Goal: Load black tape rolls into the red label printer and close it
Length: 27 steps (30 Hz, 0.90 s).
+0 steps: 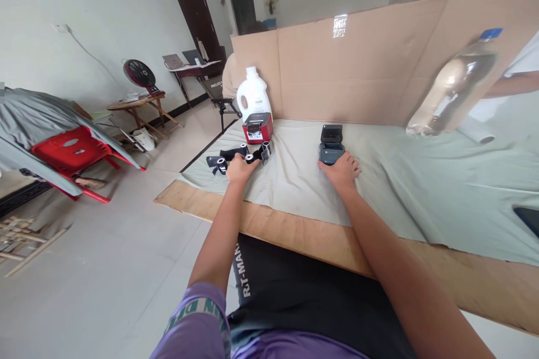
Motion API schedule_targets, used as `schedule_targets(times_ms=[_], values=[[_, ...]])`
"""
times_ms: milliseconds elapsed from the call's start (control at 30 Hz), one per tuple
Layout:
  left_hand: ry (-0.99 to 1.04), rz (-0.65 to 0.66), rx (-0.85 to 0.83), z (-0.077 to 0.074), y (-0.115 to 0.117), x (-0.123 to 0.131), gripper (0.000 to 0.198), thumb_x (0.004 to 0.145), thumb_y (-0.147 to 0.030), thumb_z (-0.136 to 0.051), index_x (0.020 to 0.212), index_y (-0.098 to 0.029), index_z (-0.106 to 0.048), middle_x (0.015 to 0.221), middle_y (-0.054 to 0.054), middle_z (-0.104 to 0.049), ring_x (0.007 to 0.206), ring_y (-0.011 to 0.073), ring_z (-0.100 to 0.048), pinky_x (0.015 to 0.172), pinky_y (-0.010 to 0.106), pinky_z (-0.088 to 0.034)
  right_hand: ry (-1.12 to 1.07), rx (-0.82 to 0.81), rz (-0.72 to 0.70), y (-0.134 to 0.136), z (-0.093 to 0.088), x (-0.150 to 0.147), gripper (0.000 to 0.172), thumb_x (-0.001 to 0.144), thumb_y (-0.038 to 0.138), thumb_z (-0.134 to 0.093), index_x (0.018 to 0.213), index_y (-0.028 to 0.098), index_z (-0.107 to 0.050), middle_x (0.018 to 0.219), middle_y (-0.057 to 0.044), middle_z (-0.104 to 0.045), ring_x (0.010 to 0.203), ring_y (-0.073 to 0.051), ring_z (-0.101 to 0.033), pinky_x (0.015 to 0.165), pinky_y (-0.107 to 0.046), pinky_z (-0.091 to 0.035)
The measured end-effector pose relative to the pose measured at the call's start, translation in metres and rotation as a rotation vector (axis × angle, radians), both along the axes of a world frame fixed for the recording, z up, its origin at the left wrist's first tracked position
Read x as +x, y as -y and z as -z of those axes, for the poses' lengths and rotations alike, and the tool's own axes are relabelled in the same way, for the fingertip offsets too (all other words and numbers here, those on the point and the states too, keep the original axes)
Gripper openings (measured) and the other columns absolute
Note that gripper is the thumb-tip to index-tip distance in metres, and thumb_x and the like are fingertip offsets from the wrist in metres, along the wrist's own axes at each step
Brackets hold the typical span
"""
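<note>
- Pale cloth (421, 190) covers a tabletop w/ a bare brown edge on the near side; a tall cardboard wall (357, 67) stands along the far side.
- Left hand (241, 171) lies on the cloth at the left end, knuckles up, fingers curled among small black rolls (222, 164) w/ white cores. It touches them, but can't tell if it grips one.
- Right hand (343, 171) rests flat, fingers spread & open, tips on the near edge of a dark printer (331, 151); nothing gripped.
- Printer sits mid-cloth, lid looks raised, well right of the rolls.
- Red box (257, 127) is just beyond the rolls; white jug (252, 95) behind it, by the wall.
- Clear bottle (452, 87), blue cap, blurred & tilted, far right; another person's arm (514, 84) past it.
- Floor at left: fan (138, 73), red chair (71, 151).
</note>
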<state>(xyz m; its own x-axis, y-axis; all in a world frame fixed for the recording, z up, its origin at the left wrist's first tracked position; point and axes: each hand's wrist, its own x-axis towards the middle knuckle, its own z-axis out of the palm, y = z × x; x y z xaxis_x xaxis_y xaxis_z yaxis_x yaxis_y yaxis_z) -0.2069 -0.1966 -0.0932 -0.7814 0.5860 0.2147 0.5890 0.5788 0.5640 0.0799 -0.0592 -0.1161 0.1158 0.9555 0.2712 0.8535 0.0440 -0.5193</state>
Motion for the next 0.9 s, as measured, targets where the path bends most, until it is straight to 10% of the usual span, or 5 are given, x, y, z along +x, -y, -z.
schedule_targets(times_ms=[167, 300, 700, 900], values=[[-0.131, -0.227, 0.298, -0.014, 0.018, -0.007, 0.031, 0.092, -0.054, -0.053, 0.102, -0.025, -0.054, 0.102, 0.008, -0.069, 0.100, 0.0268, -0.067, 0.084, 0.037, -0.050, 0.000, 0.009, -0.001, -0.002, 0.003, 0.000, 0.078, 0.071, 0.054, -0.073, 0.128, 0.014, -0.039, 0.127, -0.023, -0.054, 0.122, -0.040, -0.046, 0.101, -0.052, -0.032], [-0.093, -0.403, 0.234, -0.012, 0.032, -0.024, 0.034, 0.082, -0.039, -0.068, 0.104, -0.022, -0.050, 0.122, 0.015, -0.060, 0.113, 0.0339, -0.059, 0.084, 0.043, -0.050, -0.003, 0.017, -0.009, -0.005, 0.006, 0.001, 0.078, 0.069, 0.056, -0.073, 0.126, 0.014, -0.040, 0.125, -0.022, -0.055, 0.120, -0.040, -0.046, 0.101, -0.052, -0.031], [-0.214, -0.336, 0.217, -0.012, 0.031, -0.017, 0.032, 0.086, -0.033, -0.064, 0.113, -0.018, -0.054, 0.131, 0.017, -0.054, 0.128, 0.0381, -0.041, 0.106, 0.050, -0.033, -0.016, -0.010, -0.011, -0.004, 0.004, 0.001, 0.081, 0.068, 0.056, -0.074, 0.128, 0.012, -0.041, 0.128, -0.022, -0.055, 0.122, -0.039, -0.045, 0.103, -0.050, -0.030], [-0.433, 0.095, 0.217, -0.020, -0.003, 0.018, 0.026, 0.094, -0.038, -0.051, 0.111, -0.023, -0.064, 0.119, 0.011, -0.066, 0.119, 0.0322, -0.051, 0.105, 0.047, -0.035, -0.018, -0.021, -0.001, 0.000, 0.000, 0.000, 0.082, 0.069, 0.055, -0.075, 0.130, 0.011, -0.042, 0.130, -0.022, -0.055, 0.123, -0.038, -0.046, 0.103, -0.050, -0.030]])
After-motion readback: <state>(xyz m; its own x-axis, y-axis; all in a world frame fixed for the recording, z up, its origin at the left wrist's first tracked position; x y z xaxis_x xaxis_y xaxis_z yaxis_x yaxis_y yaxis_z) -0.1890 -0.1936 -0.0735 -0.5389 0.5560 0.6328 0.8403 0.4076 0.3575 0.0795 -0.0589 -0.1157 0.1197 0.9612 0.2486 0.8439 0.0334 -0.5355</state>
